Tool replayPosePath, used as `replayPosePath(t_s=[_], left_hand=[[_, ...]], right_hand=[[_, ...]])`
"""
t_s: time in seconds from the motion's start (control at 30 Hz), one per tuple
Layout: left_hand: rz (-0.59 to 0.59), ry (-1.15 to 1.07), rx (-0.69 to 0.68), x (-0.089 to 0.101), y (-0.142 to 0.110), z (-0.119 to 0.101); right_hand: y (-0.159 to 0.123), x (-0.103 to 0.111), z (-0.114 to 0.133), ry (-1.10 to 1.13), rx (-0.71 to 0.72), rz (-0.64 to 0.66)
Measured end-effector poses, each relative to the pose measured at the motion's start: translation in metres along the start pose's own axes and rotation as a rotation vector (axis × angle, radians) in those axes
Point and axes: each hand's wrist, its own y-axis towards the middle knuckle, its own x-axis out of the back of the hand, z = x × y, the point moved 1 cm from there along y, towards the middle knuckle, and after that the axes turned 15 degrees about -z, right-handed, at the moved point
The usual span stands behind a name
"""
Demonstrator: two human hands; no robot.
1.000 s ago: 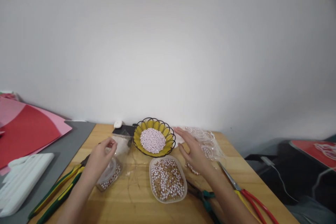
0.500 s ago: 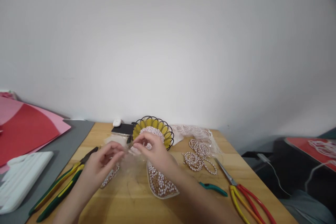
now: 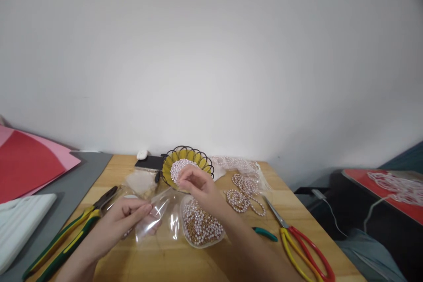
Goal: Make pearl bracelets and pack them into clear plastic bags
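Observation:
My left hand (image 3: 127, 218) pinches the edge of a clear plastic bag (image 3: 160, 218) between thumb and fingers; the bag hangs over the table and catches bright reflections. In front of a black wire basket with a yellow lining (image 3: 206, 163), my right hand (image 3: 200, 185) has its fingertips pressed together near the bag's upper edge. Whatever they may hold is too small to make out. Pale pink beads (image 3: 181, 168) fill the basket. Below the right hand stands a white tray of mixed pink and gold beads (image 3: 201, 227).
Coiled bead strings (image 3: 244, 191) lie right of the basket, near red-and-yellow-handled scissors (image 3: 295, 242) and a teal-handled tool (image 3: 265, 234). Green-and-yellow-handled pliers (image 3: 71, 235) lie at left. Beyond are a white plastic device (image 3: 26, 224) and red and pink sheets (image 3: 29, 158).
My hands have moved apart, the left one lower and the right slightly rightward. The clear bag, blurred before, now shows spread out by the left hand. The view has shifted slightly.

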Motion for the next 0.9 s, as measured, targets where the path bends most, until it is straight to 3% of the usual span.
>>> replayPosePath(t_s=[0.1, 0.23, 0.37, 0.5, 0.57, 0.63, 0.7, 0.9], left_hand=[[0.128, -0.018, 0.007, -0.004, 0.001, -0.005], [-0.024, 0.195, -0.177, -0.007, 0.005, -0.008], [-0.164, 0.381, -0.255, 0.003, 0.01, 0.011], [-0.303, 0.502, -0.107, 0.036, 0.021, 0.028], [-0.272, 0.431, -0.036, 0.047, 0.032, 0.029], [-0.203, 0.299, 0.045, 0.048, 0.046, 0.031], [-0.206, 0.193, 0.09, 0.04, 0.062, 0.035], [-0.344, 0.353, -0.002, 0.014, 0.098, 0.067]], right_hand=[[-0.007, 0.002, 0.002, 0.014, -0.058, -0.022], [-0.013, 0.002, 0.001, -0.026, -0.263, -0.058], [-0.01, 0.018, 0.002, 0.028, -0.421, -0.073], [0.001, 0.06, 0.017, 0.119, -0.341, -0.372], [0.004, 0.076, 0.026, 0.094, -0.247, -0.468], [0.004, 0.081, 0.031, 0.019, -0.19, -0.463], [0.002, 0.078, 0.032, -0.054, -0.184, -0.402], [-0.006, 0.064, 0.021, -0.045, -0.272, -0.345]])
